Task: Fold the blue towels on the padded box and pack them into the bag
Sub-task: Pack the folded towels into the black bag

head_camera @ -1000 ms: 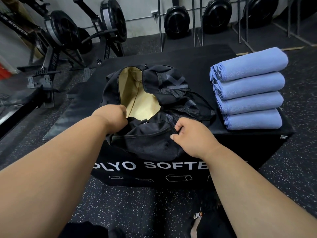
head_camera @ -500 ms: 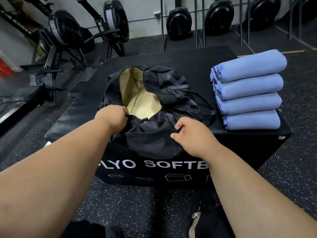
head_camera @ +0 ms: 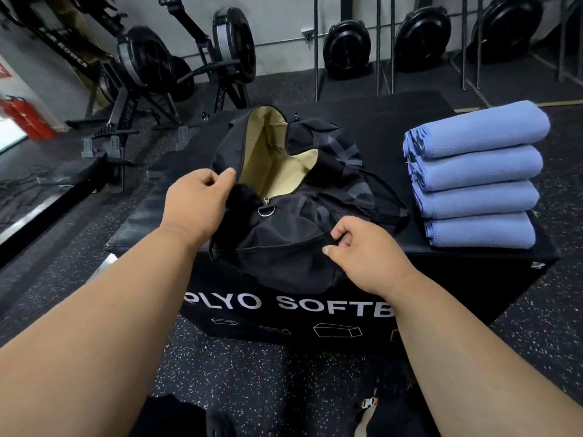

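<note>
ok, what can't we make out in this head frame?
- Bag interior: only tan lining shows; the floor is hidden by its near wall and collapsed top.
- Right hand fingertips: curled into the bag fabric, out of sight.
- Box lettering: cut off by both forearms.
- Towels: four folded rolls visible; their far side is hidden.

Bag mouth gapes between and beyond the hands, tan lining exposed; left hand at its left rim, right hand on the near right fabric. Collapsed black flap and straps overhang the mouth's far right side. Towel stack right of the right hand, with bare padded box top between it and the bag.
</note>
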Motion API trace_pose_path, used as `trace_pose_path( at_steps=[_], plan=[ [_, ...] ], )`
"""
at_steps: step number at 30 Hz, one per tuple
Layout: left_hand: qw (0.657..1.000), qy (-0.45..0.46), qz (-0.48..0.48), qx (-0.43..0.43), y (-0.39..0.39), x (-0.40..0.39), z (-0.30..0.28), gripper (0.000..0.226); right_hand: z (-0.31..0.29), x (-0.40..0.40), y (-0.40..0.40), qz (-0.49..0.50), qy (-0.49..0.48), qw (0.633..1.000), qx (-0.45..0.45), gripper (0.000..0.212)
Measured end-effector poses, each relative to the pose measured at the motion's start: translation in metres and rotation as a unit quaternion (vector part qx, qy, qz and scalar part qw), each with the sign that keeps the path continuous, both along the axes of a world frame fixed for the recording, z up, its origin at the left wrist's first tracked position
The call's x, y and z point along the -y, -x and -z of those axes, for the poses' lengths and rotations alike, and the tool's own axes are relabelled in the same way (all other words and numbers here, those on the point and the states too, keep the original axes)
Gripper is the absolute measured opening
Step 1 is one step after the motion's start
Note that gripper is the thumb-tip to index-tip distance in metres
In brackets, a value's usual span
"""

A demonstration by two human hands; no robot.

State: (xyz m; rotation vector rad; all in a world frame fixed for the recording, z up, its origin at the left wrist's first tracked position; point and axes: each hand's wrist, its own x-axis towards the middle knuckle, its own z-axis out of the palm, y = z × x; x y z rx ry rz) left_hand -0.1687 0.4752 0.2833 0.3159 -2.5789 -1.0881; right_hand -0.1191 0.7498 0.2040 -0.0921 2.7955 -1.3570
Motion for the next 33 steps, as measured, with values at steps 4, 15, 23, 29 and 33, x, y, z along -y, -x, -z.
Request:
trace_pose_path(
  at_steps=[4,15,23,29,33],
  plan=[
    [1.0,0.014,-0.014,0.014,-0.002,-0.001,-0.008,0.046,-0.003,0.0,-0.005,-0.002,-0.001,1.0,-0.001,0.018],
    [0.99,-0.125,0.029,0.06,0.001,0.019,-0.019,0.021,-0.026,-0.014,-0.016,-0.011,0.055,0.998,-0.006,0.022],
    [0.991,-0.11,0.011,0.075,0.0,0.015,-0.006,0.027,-0.038,-0.039,-0.005,0.132,0.107,0.984,-0.057,0.011],
    [0.994,-0.088,0.003,0.058,-0.007,0.01,-0.007,0.022,-0.05,-0.06,-0.008,0.226,0.055,0.961,-0.146,0.009],
    [0.995,-0.086,0.004,0.058,-0.011,0.005,-0.012,0.022,-0.067,-0.078,-0.003,0.27,-0.004,0.932,-0.244,0.031]
  ],
)
